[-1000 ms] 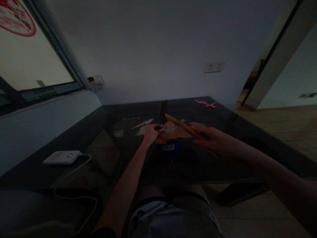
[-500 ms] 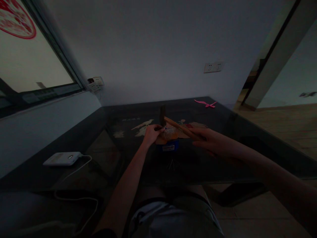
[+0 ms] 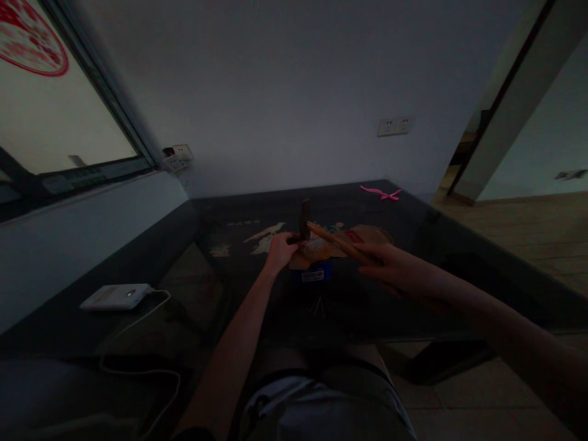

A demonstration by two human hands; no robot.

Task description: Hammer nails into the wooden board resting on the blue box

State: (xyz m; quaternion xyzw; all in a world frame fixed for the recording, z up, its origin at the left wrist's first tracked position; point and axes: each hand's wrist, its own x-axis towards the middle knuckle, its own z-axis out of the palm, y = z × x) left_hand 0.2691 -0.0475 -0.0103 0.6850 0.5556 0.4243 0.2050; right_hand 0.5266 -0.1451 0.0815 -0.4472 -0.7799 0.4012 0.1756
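A hammer with a dark head and a wooden handle point(image 3: 337, 241) is gripped near the handle's end by my right hand point(image 3: 384, 260). Its head point(image 3: 304, 219) is upright just beside the fingertips of my left hand point(image 3: 281, 250). My left fingers are pinched together at the left side of a rounded orange and whitish object point(image 3: 316, 249); anything between them is too small and dark to make out. Brown paper point(image 3: 367, 236) with a red mark spreads around that object. Beneath it stands a blue container point(image 3: 316, 271) with a pale label.
Several thin nails point(image 3: 318, 307) lie on the dark table point(image 3: 367, 318) in front of the blue container. A white power bank point(image 3: 117, 296) with a cable is at the left. A pink ribbon point(image 3: 382, 193) lies at the far right edge, near the wall.
The hammer head has dropped slightly and shifted a little right, closer to my left fingertips. More of the brown paper shows on the right. My left hand has barely moved.
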